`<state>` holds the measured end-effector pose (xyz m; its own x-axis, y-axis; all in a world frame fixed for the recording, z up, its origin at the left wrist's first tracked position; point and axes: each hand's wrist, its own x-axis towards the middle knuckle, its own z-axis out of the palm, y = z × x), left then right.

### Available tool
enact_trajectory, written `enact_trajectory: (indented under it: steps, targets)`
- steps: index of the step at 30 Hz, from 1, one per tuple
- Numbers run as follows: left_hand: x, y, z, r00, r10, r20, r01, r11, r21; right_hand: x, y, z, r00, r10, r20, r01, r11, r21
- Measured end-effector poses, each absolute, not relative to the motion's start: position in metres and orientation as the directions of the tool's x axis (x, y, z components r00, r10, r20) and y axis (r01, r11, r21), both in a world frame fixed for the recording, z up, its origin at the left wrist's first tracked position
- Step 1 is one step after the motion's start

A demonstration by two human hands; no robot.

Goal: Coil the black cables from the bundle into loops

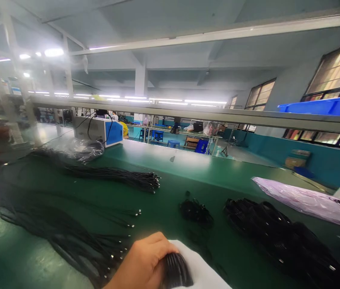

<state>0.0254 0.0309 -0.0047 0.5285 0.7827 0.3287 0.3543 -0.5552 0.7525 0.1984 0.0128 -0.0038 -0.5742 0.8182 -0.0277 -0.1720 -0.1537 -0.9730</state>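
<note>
At the bottom centre, my left hand (145,261) is closed on a coiled black cable (177,269). A white sleeve or cloth (202,267) lies just right of the coil; no fingers of my right hand show. Loose black cables (67,237) with small shiny ends spread over the green table (163,212) to the left of my hand. Farther back lies a straight bundle of black cables (121,176). A small black coil (196,211) sits beyond my hand, and a large pile of coiled cables (278,233) is on the right.
A grey and blue machine box (97,130) stands at the back left beside clear plastic bags (79,149). A pinkish plastic bag (308,200) lies at the right edge. A metal rail (188,112) crosses above the table, with a blue bin (326,106) on it.
</note>
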Motion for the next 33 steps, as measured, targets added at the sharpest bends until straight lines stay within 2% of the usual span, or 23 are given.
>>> enact_trajectory:
  steps: [2, 5, 8, 11, 14, 19, 21, 24, 29, 33]
  targets:
    - [0.025, 0.031, -0.004, 0.48, 0.835, 0.271, 0.375, -0.474, 0.797, 0.194, 0.018, -0.004, -0.598, 0.801, -0.027, -0.19, -0.175, -0.966]
    - [0.026, 0.033, -0.005, 0.391, 0.906, 0.164, 0.38, -0.321, 0.867, 0.19, 0.019, -0.005, -0.643, 0.765, -0.046, -0.291, -0.299, -0.909]
    - [0.028, 0.037, -0.01, 0.359, 0.923, 0.137, 0.381, -0.279, 0.881, 0.188, 0.014, -0.005, -0.65, 0.755, -0.086, -0.372, -0.415, -0.83]
    - [0.032, 0.042, -0.017, 0.346, 0.937, 0.042, 0.303, -0.153, 0.941, 0.187, 0.013, -0.007, -0.626, 0.775, -0.087, -0.393, -0.41, -0.823]
    - [0.037, 0.044, -0.024, 0.325, 0.943, -0.066, 0.203, -0.001, 0.979, 0.184, 0.016, -0.014, -0.616, 0.784, -0.073, -0.349, -0.355, -0.867]
    - [0.046, 0.044, -0.032, 0.23, 0.959, -0.167, 0.263, 0.104, 0.959, 0.179, 0.02, -0.034, -0.561, 0.812, -0.161, -0.255, -0.354, -0.9]
    - [0.047, 0.045, -0.034, 0.194, 0.966, -0.169, 0.318, 0.101, 0.943, 0.179, 0.021, -0.039, -0.54, 0.815, -0.21, -0.174, -0.352, -0.92]
    - [0.044, 0.048, -0.035, 0.179, 0.979, -0.094, 0.444, 0.005, 0.896, 0.18, 0.023, -0.041, -0.507, 0.823, -0.257, -0.067, -0.335, -0.94]
    - [0.035, 0.045, -0.028, 0.292, 0.956, 0.009, 0.547, -0.175, 0.819, 0.182, 0.019, -0.041, -0.532, 0.784, -0.32, -0.235, -0.5, -0.834]
    - [0.029, 0.047, -0.019, 0.322, 0.946, 0.048, 0.619, -0.249, 0.745, 0.183, 0.017, -0.04, -0.576, 0.757, -0.309, -0.274, -0.535, -0.799]
